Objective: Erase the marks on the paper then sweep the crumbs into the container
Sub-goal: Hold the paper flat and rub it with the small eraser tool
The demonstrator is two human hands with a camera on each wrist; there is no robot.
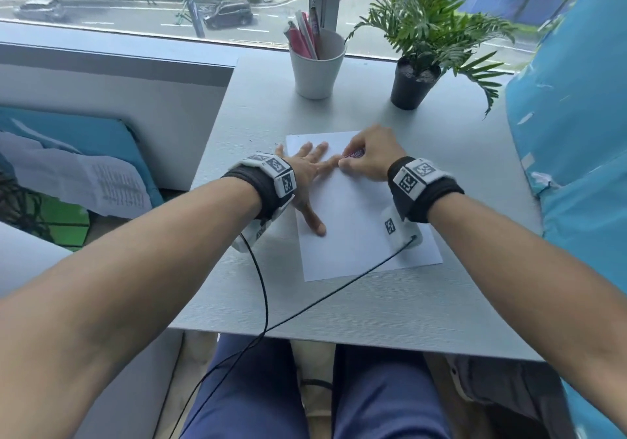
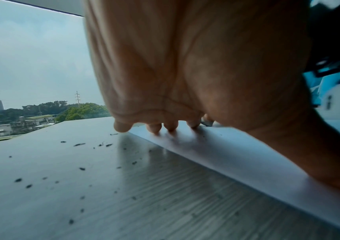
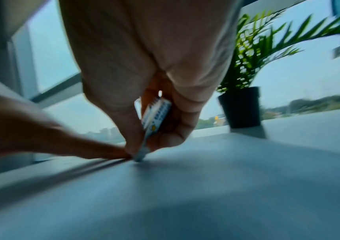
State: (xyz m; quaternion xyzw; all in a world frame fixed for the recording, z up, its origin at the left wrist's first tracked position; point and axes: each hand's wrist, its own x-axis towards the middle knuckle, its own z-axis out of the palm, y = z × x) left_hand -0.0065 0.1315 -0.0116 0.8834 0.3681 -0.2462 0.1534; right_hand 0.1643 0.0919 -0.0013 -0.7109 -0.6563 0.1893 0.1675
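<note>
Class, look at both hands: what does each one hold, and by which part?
The right hand pinches the eraser by its sleeved sides, tip on the paper. The left hand holds nothing, pressing flat on it.

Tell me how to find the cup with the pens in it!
Look at the far edge of the grey table, by the window. Two pots stand there, beyond the paper. The pen cup is the white one on the left; its neighbour is a black plant pot.
</note>
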